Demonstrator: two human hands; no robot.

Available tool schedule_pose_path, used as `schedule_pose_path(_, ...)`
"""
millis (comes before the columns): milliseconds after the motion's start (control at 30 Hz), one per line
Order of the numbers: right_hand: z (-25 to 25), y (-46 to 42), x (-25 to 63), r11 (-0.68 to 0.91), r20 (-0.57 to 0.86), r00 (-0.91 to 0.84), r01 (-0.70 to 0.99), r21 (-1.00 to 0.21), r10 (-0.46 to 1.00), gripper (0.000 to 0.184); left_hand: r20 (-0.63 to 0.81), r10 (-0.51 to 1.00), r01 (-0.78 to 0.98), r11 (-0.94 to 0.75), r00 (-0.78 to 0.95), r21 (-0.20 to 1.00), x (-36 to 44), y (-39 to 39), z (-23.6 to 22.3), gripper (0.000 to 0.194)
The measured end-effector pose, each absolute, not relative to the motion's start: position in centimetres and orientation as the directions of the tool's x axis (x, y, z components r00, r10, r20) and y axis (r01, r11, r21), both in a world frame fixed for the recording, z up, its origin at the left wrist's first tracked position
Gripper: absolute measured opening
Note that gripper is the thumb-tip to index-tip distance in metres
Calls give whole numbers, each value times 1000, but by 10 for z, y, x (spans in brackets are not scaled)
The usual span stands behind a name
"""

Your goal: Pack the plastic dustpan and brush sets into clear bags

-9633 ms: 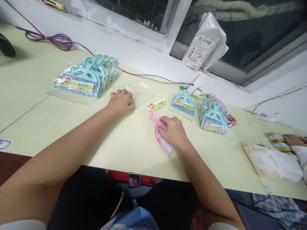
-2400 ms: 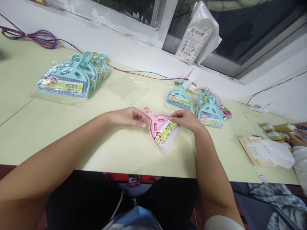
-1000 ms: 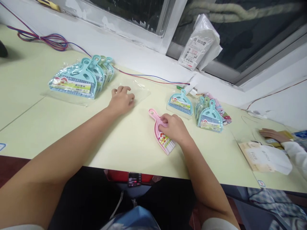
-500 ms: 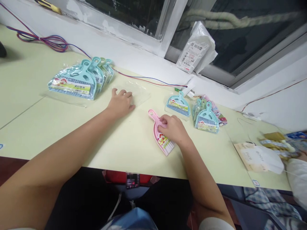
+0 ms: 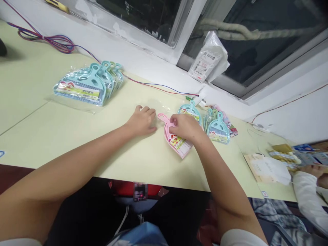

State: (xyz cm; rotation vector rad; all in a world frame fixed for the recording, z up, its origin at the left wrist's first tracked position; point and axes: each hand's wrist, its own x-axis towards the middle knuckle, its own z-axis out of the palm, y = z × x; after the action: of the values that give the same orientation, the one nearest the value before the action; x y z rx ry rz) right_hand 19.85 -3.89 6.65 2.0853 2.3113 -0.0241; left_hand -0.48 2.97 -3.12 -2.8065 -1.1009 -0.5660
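A pink dustpan (image 5: pixel 167 133) lay tilted at the middle of the surface (image 5: pixel 128 160), its handle toward eleven o'clock and its white bristles (image 5: pixel 183 149) toward five, with a printed label (image 5: pixel 177 140) across them. Of the two hands, the right hand (image 5: pixel 186 126) gripped its upper part from the three-o'clock side, thumb and fingers closed. At ten o'clock, just beside the handle, the left hand (image 5: pixel 142 121) was partly open, fingers loosely bent; whether it had hold of the clear bag (image 5: pixel 160 103) next to it could not be told. A blue dustpan (image 5: pixel 191 107) sat at one o'clock, partly hidden by the right hand. Between two and three o'clock stood a small group of wrapped dustpans (image 5: pixel 219 129). A larger wrapped stack (image 5: pixel 82 87) leaned well apart at ten o'clock, with coiled wire (image 5: pixel 57 42) beyond. Toward four o'clock, far off, was another person's white sleeve (image 5: pixel 306 194).
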Motion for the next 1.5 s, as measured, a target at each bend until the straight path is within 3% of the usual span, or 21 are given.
schedule_pose_path(367,30,-19,203,155,-35,-155,988,1,987,27,376,635,649,-753,674,108,-4,23,-31,60)
schedule_pose_path(700,33,-14,208,150,-97,-143,986,67,985,29,383,594,610,-787,707,93,-3,21,-29,55)
schedule_pose_path(1067,20,-7,239,96,-90,-97,995,-23,991,27,353,618,632,-770,703,90,-4,21,-28,65)
schedule_pose_path(1500,20,3,218,161,-39,-162,986,-37,986,26,390,589,597,-794,708,116,-5,20,-27,64)
